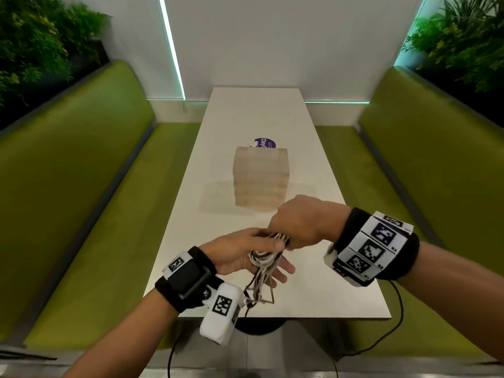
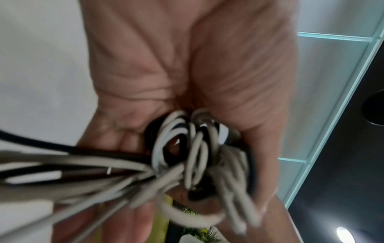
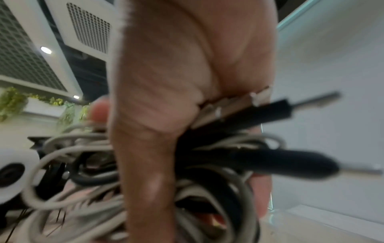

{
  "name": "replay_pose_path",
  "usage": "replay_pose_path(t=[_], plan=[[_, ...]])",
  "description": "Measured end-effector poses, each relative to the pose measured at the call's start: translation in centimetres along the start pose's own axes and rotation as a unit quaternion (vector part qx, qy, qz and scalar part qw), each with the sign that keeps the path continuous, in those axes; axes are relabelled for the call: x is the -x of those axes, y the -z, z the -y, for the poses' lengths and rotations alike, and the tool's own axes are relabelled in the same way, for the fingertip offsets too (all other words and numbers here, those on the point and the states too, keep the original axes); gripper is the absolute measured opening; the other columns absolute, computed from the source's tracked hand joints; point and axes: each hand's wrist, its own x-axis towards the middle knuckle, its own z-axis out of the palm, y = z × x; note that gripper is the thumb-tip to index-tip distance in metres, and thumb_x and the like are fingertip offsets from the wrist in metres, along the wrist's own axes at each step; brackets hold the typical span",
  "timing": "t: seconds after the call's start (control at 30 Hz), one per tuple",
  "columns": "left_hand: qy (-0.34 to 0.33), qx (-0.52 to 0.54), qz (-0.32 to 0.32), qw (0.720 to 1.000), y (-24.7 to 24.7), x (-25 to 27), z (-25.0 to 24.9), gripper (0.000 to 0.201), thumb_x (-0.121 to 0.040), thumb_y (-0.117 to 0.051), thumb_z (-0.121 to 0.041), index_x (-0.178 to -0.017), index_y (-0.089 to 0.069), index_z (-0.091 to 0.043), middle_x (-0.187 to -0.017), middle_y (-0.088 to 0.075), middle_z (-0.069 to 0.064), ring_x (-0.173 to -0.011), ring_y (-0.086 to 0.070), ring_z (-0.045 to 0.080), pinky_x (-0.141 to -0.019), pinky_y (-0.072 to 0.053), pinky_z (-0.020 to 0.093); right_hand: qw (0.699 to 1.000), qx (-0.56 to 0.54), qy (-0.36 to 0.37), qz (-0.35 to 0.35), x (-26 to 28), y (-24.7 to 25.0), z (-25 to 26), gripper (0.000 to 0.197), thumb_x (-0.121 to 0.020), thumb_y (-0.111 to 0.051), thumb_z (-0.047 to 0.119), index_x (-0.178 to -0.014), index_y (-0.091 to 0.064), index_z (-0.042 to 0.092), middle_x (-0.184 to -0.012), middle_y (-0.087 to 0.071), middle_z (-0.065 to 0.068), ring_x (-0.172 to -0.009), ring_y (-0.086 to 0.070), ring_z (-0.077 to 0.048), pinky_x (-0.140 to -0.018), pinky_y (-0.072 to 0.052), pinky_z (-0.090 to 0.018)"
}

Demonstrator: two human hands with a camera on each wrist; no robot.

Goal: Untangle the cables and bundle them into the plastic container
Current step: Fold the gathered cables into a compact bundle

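A bundle of black and white cables (image 1: 266, 256) is held between both hands above the near end of the white table (image 1: 313, 285). My left hand (image 1: 275, 259) lies under the coils, thumb over them, fingers reaching past. The coils (image 2: 187, 148) sit against its palm, and loose strands (image 1: 257, 291) hang toward the table's front edge. My right hand (image 1: 286, 241) grips the bundle's top in a fist. Black plug ends (image 3: 270, 111) stick out past its fingers over the grey loops (image 3: 218, 185). The translucent plastic container (image 1: 260, 175) stands upright mid-table, beyond both hands.
A purple round sticker (image 1: 265, 143) lies just behind the container. Green benches run along the left (image 1: 95, 192) and right (image 1: 425, 173) of the narrow table. Planters with foliage (image 1: 41, 42) top the bench backs. A white wall closes the far end.
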Motion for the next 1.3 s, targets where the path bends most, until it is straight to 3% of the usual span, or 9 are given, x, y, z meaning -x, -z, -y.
replay_pose_path(t=[0.1, 0.2, 0.47, 0.63, 0.73, 0.83, 1.0, 1.13, 1.3], plan=[[-0.021, -0.019, -0.027, 0.999, -0.4, 0.0, 0.2, 0.022, -0.085, -0.062, -0.009, -0.106, -0.057, -0.002, -0.090, -0.067, 0.019, -0.070, -0.066, 0.029, -0.068, -0.056, 0.041, 0.999, -0.038, 0.015, 0.022, -0.2, -0.4, -0.1, 0.027, -0.080, -0.068, 0.042, -0.096, -0.064, 0.021, -0.067, -0.054, 0.008, -0.065, -0.052, -0.017, -0.062, -0.037, -0.027], [-0.052, -0.019, -0.036, 0.998, -0.7, -0.1, 0.7, 0.011, -0.084, -0.061, -0.001, -0.094, -0.061, -0.003, -0.073, -0.061, 0.013, -0.057, -0.054, 0.028, -0.052, -0.050, 0.031, 0.987, -0.150, 0.025, 0.053, -0.2, -0.9, -0.4, 0.032, -0.072, -0.073, 0.050, -0.090, -0.068, 0.024, -0.061, -0.058, 0.010, -0.059, -0.054, -0.011, -0.055, -0.037, -0.023], [-0.067, -0.029, -0.048, 0.996, -0.3, -1.2, 2.0, 0.040, -0.079, -0.073, -0.030, -0.105, -0.060, -0.003, -0.089, -0.058, 0.021, -0.069, -0.053, 0.031, -0.053, -0.048, 0.029, 0.991, -0.124, 0.009, 0.045, -0.4, -2.2, -0.7, 0.022, -0.081, -0.064, 0.037, -0.098, -0.065, 0.022, -0.065, -0.060, 0.008, -0.059, -0.052, -0.010, -0.056, -0.037, -0.025], [-0.129, 0.014, -0.010, 0.991, 0.5, -0.9, 3.2, 0.078, -0.071, -0.066, -0.066, -0.124, -0.052, -0.011, -0.101, -0.071, 0.009, -0.086, -0.068, 0.021, -0.077, -0.052, 0.029, 0.992, -0.123, -0.017, -0.017, 0.3, -1.4, -2.1, 0.020, -0.080, -0.066, 0.036, -0.095, -0.063, 0.023, -0.090, -0.069, 0.004, -0.082, -0.060, -0.019, -0.070, -0.045, -0.031], [-0.158, -0.076, -0.090, 0.980, 0.7, -1.1, 4.2, 0.056, -0.083, -0.062, -0.056, -0.114, -0.054, -0.010, -0.076, -0.067, -0.005, -0.103, -0.067, 0.025, -0.080, -0.050, 0.034, 0.990, -0.126, -0.045, -0.048, 1.0, -0.2, -3.5, 0.021, -0.081, -0.066, 0.037, -0.097, -0.062, 0.025, -0.092, -0.068, 0.006, -0.085, -0.061, -0.019, -0.074, -0.047, -0.032], [-0.172, -0.103, -0.145, 0.969, 0.7, -1.6, 4.5, 0.032, -0.089, -0.054, -0.041, -0.097, -0.056, -0.011, -0.070, -0.063, -0.005, -0.091, -0.066, 0.027, -0.079, -0.048, 0.052, 0.988, -0.120, -0.069, -0.069, 1.2, 0.6, -4.3, 0.021, -0.081, -0.066, 0.038, -0.095, -0.061, 0.023, -0.085, -0.066, 0.006, -0.080, -0.059, -0.018, -0.071, -0.045, -0.032], [-0.170, -0.185, -0.165, 0.954, 1.2, -1.5, 4.7, 0.028, -0.097, -0.044, -0.037, -0.091, -0.049, -0.011, -0.076, -0.065, -0.006, -0.083, -0.066, 0.020, -0.063, -0.046, 0.021, 0.982, -0.138, -0.093, -0.085, 1.6, 1.8, -5.1, 0.017, -0.081, -0.067, 0.036, -0.091, -0.062, 0.023, -0.071, -0.065, 0.006, -0.066, -0.057, -0.013, -0.060, -0.038, -0.028], [-0.204, -0.146, -0.202, 0.947, 0.9, -1.5, 5.2, 0.021, -0.099, -0.042, -0.029, -0.090, -0.049, -0.011, -0.062, -0.043, -0.003, -0.055, -0.041, 0.016, -0.054, -0.037, 0.028, 0.976, -0.154, -0.111, -0.103, 2.2, 2.6, -6.0, 0.017, -0.082, -0.068, 0.035, -0.089, -0.060, 0.023, -0.059, -0.055, 0.010, -0.056, -0.048, 0.000, -0.055, -0.036, -0.023], [-0.249, -0.010, -0.272, 0.930, 0.1, -1.5, 4.3, 0.028, -0.095, -0.043, -0.034, -0.083, -0.054, -0.011, -0.058, -0.027, -0.007, -0.051, -0.022, 0.010, -0.049, -0.026, 0.022, 0.950, -0.242, -0.136, -0.140, 2.2, 2.0, -6.2, 0.017, -0.078, -0.072, 0.036, -0.082, -0.059, 0.025, -0.074, -0.063, 0.005, -0.067, -0.056, -0.015, -0.060, -0.038, -0.028]])
